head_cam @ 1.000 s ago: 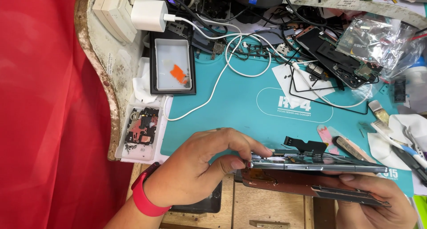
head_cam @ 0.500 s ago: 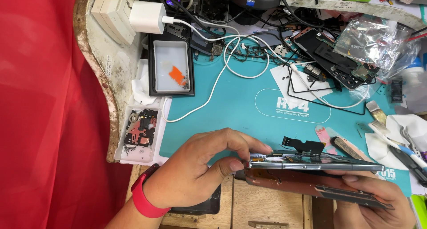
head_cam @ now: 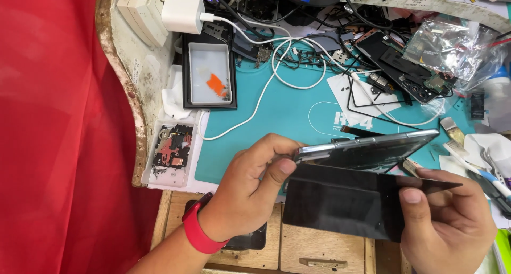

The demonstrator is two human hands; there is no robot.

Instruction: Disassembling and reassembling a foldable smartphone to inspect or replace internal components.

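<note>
Above the blue mat (head_cam: 277, 119), my left hand (head_cam: 250, 194) pinches the phone (head_cam: 367, 149) by its end and my right hand (head_cam: 452, 221) pinches its thin black screen (head_cam: 340, 202), which looks breakable, so edges are best.

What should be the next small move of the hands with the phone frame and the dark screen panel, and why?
Probably keep opening slowly, the left hand steadying the phone frame while the right hand swings the dark screen panel away. The panel is already parted from the frame on the right side, but the two seem to meet at the left end, so something may join them there.
</note>
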